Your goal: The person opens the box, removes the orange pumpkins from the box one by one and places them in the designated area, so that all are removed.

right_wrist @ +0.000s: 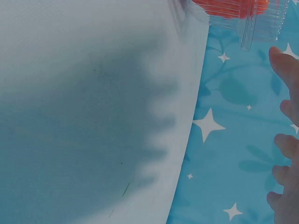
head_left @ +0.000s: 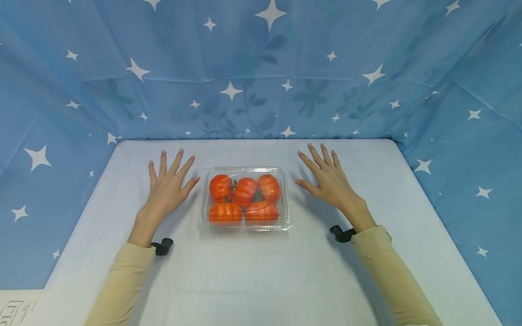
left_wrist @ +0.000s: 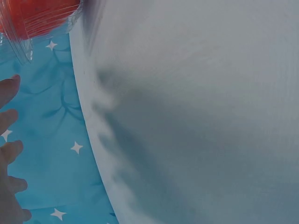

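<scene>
A clear plastic clamshell box (head_left: pixel 246 226) with its lid down sits on the white table between the two hands. Inside it are several ribbed orange-red tomatoes (head_left: pixel 245 192) with bits of green stem. My left hand (head_left: pixel 166 188) is spread to the left of the box, its thumb nearest the box's side and apart from it. On the other side my right hand (head_left: pixel 329 181) is spread too, with a gap between thumb and box. Both hands hold nothing. Part of the box also shows at the top of the left wrist view (left_wrist: pixel 23 46) and the right wrist view (right_wrist: pixel 266 28).
The white table (head_left: pixel 253 276) has rounded far corners. Behind it and along both sides hangs a blue curtain (head_left: pixel 244 54) with white stars and leaf shapes. Each wrist wears a small black camera mount (head_left: pixel 163 246). Printed lettering (head_left: pixel 14 312) shows at the lower left.
</scene>
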The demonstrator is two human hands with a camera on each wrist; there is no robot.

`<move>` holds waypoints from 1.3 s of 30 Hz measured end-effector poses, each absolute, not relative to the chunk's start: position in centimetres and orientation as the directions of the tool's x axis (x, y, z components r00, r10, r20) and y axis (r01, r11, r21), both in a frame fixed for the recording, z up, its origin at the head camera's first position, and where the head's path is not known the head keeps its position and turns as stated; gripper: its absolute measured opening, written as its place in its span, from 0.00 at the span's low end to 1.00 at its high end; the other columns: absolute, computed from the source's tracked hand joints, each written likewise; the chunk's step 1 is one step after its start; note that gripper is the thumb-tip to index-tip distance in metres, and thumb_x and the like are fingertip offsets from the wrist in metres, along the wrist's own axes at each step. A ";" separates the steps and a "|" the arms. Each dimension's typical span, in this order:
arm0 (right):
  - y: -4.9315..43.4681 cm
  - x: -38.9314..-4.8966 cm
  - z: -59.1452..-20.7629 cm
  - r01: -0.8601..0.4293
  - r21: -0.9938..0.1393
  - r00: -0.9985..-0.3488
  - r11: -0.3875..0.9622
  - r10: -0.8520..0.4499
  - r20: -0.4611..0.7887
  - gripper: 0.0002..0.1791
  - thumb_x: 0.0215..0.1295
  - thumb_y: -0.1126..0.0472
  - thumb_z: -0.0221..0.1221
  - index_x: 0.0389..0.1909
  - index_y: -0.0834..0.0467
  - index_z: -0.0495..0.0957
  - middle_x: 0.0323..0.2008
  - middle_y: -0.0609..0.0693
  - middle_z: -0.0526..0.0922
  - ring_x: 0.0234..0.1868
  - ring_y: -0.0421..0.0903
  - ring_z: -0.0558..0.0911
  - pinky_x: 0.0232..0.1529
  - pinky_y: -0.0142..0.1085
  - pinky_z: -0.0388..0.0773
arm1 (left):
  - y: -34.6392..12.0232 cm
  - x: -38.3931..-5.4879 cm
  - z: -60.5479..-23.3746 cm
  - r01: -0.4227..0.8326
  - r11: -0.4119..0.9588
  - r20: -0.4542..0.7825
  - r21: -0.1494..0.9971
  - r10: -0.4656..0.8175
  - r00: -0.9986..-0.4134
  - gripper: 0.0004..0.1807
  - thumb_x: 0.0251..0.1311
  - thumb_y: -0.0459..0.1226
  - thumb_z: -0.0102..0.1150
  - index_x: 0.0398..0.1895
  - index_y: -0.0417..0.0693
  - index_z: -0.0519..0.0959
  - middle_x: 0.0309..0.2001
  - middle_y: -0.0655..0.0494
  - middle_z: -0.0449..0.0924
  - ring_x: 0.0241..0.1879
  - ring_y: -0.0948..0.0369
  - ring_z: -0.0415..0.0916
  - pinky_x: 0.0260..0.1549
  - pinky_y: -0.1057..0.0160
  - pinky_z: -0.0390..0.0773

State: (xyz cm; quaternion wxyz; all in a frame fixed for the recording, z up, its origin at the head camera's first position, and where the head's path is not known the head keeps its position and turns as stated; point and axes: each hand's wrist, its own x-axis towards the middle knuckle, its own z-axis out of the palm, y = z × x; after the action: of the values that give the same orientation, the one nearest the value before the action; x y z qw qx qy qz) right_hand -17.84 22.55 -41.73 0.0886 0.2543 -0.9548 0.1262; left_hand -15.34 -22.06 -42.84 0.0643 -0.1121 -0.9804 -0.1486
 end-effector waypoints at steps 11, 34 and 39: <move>22.3 -17.3 -41.7 -0.507 -0.196 -0.856 0.839 -0.463 0.230 0.42 0.69 0.41 0.63 0.79 0.52 0.62 0.80 0.61 0.55 0.82 0.65 0.48 0.79 0.64 0.43 | -21.9 -14.7 -42.5 0.258 0.926 0.183 0.274 0.213 -0.960 0.35 0.74 0.50 0.56 0.80 0.50 0.62 0.82 0.40 0.49 0.80 0.31 0.32 0.70 0.22 0.30; 17.9 -14.0 -40.1 -0.683 -0.253 -0.724 0.686 -0.586 0.365 0.32 0.68 0.56 0.67 0.69 0.65 0.71 0.69 0.67 0.71 0.70 0.68 0.70 0.70 0.61 0.68 | -21.2 -13.6 -43.7 0.123 0.729 0.051 0.674 0.120 -0.991 0.24 0.76 0.40 0.52 0.69 0.35 0.72 0.61 0.32 0.78 0.55 0.37 0.80 0.52 0.40 0.82; 16.1 -13.5 -39.9 -0.740 -0.224 -0.661 0.634 -0.627 0.412 0.30 0.66 0.57 0.69 0.64 0.66 0.73 0.63 0.64 0.76 0.65 0.62 0.75 0.68 0.56 0.73 | -21.2 -13.3 -43.8 0.051 0.666 -0.036 0.745 0.116 -0.993 0.25 0.78 0.42 0.51 0.68 0.35 0.73 0.60 0.34 0.80 0.53 0.41 0.82 0.47 0.47 0.85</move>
State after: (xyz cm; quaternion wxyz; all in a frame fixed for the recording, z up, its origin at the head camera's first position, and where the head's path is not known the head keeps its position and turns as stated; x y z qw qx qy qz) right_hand -13.52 16.13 -39.92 0.1492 0.3835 -0.8914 0.1900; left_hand -13.32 -21.18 -43.81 -0.0401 -0.0459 -0.9117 -0.4063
